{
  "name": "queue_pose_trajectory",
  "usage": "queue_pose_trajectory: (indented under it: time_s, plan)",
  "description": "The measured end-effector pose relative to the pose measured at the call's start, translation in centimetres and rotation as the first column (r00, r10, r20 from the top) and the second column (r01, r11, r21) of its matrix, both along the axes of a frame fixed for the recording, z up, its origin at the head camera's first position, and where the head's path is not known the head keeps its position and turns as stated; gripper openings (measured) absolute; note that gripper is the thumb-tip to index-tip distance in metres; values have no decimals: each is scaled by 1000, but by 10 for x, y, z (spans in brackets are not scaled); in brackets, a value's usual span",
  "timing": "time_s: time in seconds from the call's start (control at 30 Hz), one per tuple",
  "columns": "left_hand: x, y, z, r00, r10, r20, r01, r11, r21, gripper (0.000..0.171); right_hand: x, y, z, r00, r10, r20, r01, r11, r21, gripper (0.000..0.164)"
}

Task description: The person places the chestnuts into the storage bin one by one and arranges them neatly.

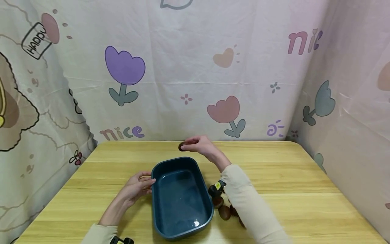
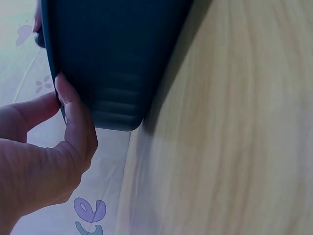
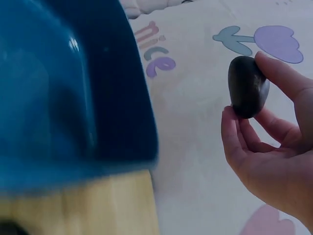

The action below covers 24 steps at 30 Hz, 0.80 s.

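Observation:
A deep, dark blue rectangular dish [image 1: 179,200] stands on the table with nothing inside it. My left hand [image 1: 137,188] grips its left rim; in the left wrist view, the thumb and fingers of this hand [image 2: 58,142] pinch the edge from both sides. Beyond the far end of the dish, my right hand [image 1: 199,146] pinches a dark brown chestnut [image 1: 182,146] between thumb and fingers. The right wrist view has that smooth oval chestnut [image 3: 248,88] at the fingertips, apart from the dish wall [image 3: 122,112]. Several more chestnuts [image 1: 224,212] lie beside the dish's right side, partly hidden by my right sleeve.
The wooden table [image 1: 289,189] reaches back to a white cloth [image 1: 176,67] printed with tulips, which also hangs at both sides. A dark wrist camera [image 1: 215,189] on my right arm overlaps the spot close to the loose chestnuts.

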State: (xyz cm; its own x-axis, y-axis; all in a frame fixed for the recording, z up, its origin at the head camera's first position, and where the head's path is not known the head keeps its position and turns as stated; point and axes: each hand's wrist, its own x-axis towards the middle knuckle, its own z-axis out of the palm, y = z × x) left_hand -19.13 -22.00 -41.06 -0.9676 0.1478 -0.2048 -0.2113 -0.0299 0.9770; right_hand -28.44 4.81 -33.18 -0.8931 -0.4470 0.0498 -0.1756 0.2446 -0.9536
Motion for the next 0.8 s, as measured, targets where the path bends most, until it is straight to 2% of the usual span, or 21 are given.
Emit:
queue_pose_trajectory:
  time_s: [0.2,0.47,0.63,0.8]
  plan:
    - [-1,-1,-1,1000,-11,3,11,1000,19,42,4,-26,-16,994,-17,109,27,996,-88,35]
    - [-1,1,-2,1000,-16,8,16,1000,15,44,6,-51,-39,988,-32,151,51,992,-120,29]
    - [-2,1,-2,1000,-18,10,18,1000,18,44,8,-59,-50,981,-49,190,65,995,-78,28]
    - [-1,0,-1,1000,-18,13,18,1000,23,43,12,-64,-54,987,-61,146,62,998,1,26]
